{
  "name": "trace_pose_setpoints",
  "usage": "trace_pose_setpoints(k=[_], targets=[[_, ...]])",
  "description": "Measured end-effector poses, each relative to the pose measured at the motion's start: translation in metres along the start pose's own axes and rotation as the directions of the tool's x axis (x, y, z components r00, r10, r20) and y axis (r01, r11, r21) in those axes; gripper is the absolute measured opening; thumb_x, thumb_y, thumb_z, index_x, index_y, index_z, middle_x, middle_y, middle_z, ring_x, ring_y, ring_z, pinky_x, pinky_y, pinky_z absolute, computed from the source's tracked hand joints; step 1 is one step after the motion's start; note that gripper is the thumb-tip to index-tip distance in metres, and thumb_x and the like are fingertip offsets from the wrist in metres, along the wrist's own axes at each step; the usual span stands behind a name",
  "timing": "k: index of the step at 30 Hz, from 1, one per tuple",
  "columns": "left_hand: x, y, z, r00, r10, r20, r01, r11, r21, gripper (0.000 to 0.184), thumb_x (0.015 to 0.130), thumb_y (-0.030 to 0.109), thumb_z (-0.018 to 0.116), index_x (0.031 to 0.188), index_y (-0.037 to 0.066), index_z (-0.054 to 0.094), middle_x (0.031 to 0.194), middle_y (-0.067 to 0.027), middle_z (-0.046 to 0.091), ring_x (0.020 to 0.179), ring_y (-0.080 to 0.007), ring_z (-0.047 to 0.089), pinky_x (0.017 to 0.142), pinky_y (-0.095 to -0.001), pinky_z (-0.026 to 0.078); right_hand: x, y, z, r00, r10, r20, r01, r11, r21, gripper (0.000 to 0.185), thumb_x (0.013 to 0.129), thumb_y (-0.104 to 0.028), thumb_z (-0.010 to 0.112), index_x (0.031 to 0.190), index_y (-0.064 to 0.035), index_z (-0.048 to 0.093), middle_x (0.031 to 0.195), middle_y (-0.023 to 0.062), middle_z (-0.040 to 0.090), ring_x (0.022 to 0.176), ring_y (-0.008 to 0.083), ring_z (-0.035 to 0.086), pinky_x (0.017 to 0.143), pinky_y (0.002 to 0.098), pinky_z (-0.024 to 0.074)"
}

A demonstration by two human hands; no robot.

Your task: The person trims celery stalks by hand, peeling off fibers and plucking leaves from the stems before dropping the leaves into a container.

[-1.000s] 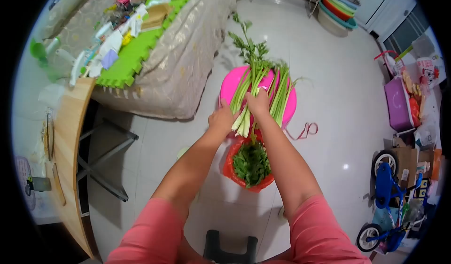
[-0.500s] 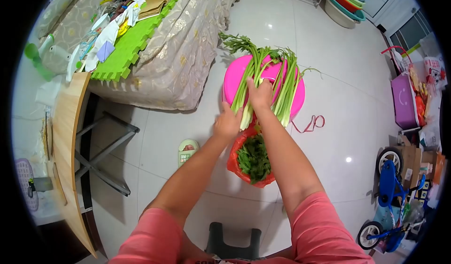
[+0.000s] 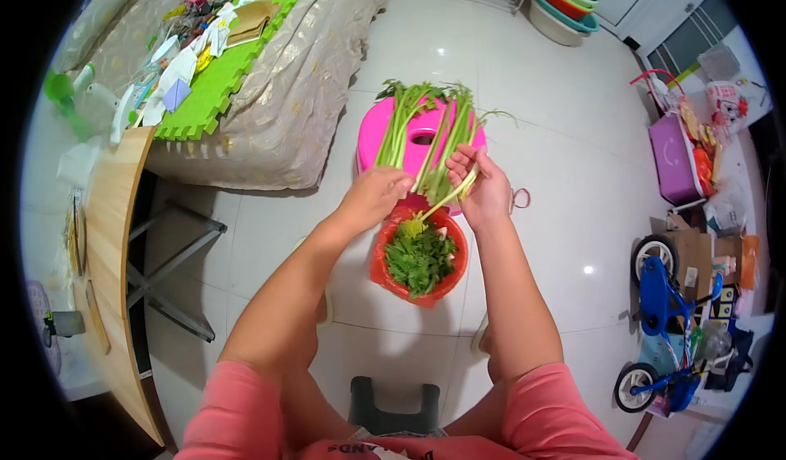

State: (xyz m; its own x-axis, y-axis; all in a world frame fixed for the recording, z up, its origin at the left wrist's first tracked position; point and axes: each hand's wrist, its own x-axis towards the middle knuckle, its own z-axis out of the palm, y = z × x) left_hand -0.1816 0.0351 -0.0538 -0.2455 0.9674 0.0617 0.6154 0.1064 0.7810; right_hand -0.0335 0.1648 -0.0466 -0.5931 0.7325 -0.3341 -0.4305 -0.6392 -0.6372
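Observation:
In my right hand is a thin pale celery stalk, slanting down to the left with its yellow-green leafy end over the red bag. My left hand is closed, fingers pressed together, beside that stalk; whatever it pinches is too small to make out. Beyond my hands, two bunches of celery lie across a pink plastic stool with an oval hole in its top. Below my hands stands an opened red plastic bag holding torn green celery leaves.
A dark stool is between my legs. To the left are a wooden board table and a cloth-covered bed with a green foam mat. On the right stand a blue balance bike and a purple box. A red tie lies on the floor.
My hands have left the celery bunch on the stool and come nearer the bag. A single stalk is now in my right hand. The view has shifted slightly.

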Motion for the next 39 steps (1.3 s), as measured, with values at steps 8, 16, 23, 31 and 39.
trace_pose_setpoints(k=[8,16,23,31,39], targets=[[-0.061,0.11,0.026,0.97,-0.036,0.241,0.191,0.725,-0.661,0.016,0.083,0.007,0.057,0.096,-0.002,0.061,0.079,-0.003,0.062,0.074,-0.0084,0.06,0.069,-0.0225,0.047,-0.126,-0.054,0.03,0.958,-0.069,0.277,0.061,0.997,0.036,0.035,0.093,-0.026,0.044,0.113,0.0026,0.047,0.096,0.0126,0.057,0.089,0.02,0.055,0.082,0.0314,0.0459],[-0.079,0.12,0.031,0.968,-0.105,0.229,0.178,0.929,-0.324,0.014,0.084,0.004,0.054,0.097,0.0,0.06,0.085,-0.0037,0.063,0.081,-0.0107,0.058,0.074,-0.0239,0.045,-0.168,-0.044,0.007,0.965,-0.133,0.225,0.224,0.867,-0.445,0.026,0.089,-0.013,0.05,0.11,0.0026,0.055,0.095,0.0074,0.06,0.09,0.0128,0.054,0.081,0.0263,0.0436],[-0.06,0.135,0.009,0.997,0.063,-0.045,-0.075,0.913,-0.4,0.028,0.077,0.0,0.059,0.104,0.004,0.062,0.089,-0.0073,0.059,0.077,-0.012,0.054,0.069,-0.0226,0.043,-0.16,-0.028,-0.004,0.971,-0.092,0.22,0.234,0.549,-0.802,0.018,0.084,-0.007,0.053,0.101,-0.0017,0.06,0.075,0.0098,0.062,0.066,0.0167,0.059,0.064,0.0282,0.0455],[-0.071,0.122,0.017,0.964,0.208,-0.164,-0.245,0.937,-0.25,0.023,0.07,0.001,0.068,0.093,0.001,0.065,0.076,-0.0063,0.061,0.064,-0.011,0.052,0.059,-0.0233,0.043,-0.161,-0.028,0.003,0.883,-0.146,0.445,0.452,0.013,-0.892,0.021,0.079,-0.007,0.059,0.1,-0.0022,0.058,0.075,0.0108,0.058,0.074,0.0279,0.054,0.069,0.0313,0.0442],[-0.078,0.137,0.022,0.938,-0.08,-0.337,-0.095,0.876,-0.472,0.018,0.072,-0.006,0.065,0.09,-0.004,0.065,0.085,-0.0088,0.065,0.079,-0.012,0.061,0.073,-0.0239,0.048,-0.167,-0.031,0.003,0.984,-0.18,0.006,0.138,0.728,-0.672,0.021,0.082,-0.013,0.063,0.097,0.0014,0.057,0.075,0.0025,0.058,0.058,0.006,0.053,0.048,0.0197,0.0402]])
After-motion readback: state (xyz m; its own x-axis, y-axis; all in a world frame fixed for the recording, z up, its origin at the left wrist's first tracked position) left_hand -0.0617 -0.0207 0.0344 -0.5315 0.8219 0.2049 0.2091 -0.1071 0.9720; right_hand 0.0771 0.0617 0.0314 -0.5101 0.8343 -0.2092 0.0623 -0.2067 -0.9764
